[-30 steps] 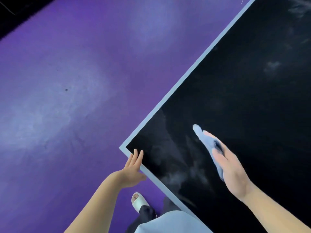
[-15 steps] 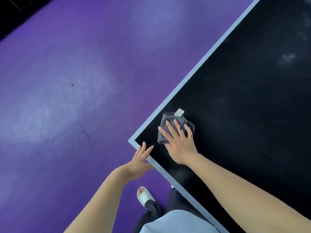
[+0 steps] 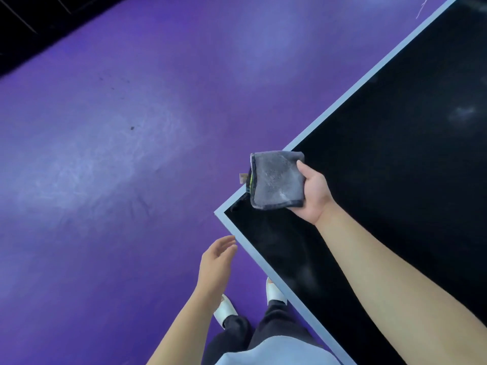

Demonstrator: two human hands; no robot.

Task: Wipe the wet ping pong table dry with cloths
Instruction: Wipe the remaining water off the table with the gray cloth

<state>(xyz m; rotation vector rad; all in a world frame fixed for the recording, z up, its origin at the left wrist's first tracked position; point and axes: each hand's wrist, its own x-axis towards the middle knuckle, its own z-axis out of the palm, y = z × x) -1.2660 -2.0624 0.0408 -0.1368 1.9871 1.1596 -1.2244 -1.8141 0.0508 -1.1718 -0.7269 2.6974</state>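
A folded grey cloth (image 3: 275, 179) with a dark hem and a small tag is lifted above the table's corner. My right hand (image 3: 315, 192) holds it palm up, thumb on top of the fold. The dark ping pong table (image 3: 395, 180) with its pale border fills the right side, its corner near the middle. Faint wet smears show on the surface (image 3: 461, 114) at the far right. My left hand (image 3: 216, 262) hangs free beside the table's near edge, fingers relaxed and holding nothing.
A purple floor (image 3: 118, 167) spreads across the left and top. My feet in white slippers (image 3: 224, 309) stand close to the table's edge. A dark strip (image 3: 31, 30) runs along the top left corner.
My right hand pressed the cloth flat on the table's corner half a second ago; now it has turned palm up and lifted the cloth. My left hand has come off the table's edge.
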